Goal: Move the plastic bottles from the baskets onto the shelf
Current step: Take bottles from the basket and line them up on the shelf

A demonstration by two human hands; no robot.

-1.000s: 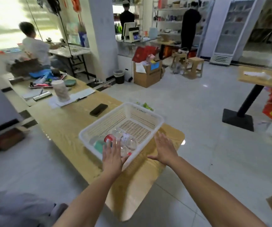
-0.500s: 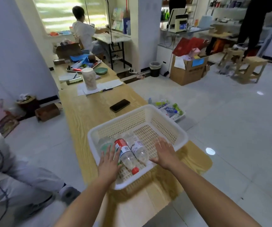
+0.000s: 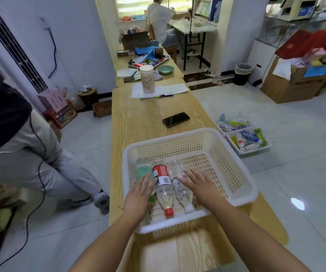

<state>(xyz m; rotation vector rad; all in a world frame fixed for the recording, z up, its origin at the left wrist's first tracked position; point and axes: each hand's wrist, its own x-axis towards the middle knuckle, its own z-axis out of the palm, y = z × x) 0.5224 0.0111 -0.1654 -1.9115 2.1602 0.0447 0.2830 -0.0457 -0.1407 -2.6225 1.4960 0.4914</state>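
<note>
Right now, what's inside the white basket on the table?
Three plastic bottles lie side by side: a green-label bottle, a red-label bottle with a red cap, and a clear bottle. The left hand covers part of the green one; the right hand hides some basket floor.

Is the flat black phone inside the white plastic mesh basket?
No, the flat black phone lies on the light wooden table, beyond the far rim of the white plastic mesh basket.

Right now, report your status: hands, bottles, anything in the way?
Left hand, right hand open, over bottles. Three bottles flat in basket, none gripped. Phone behind basket, apart.
</note>
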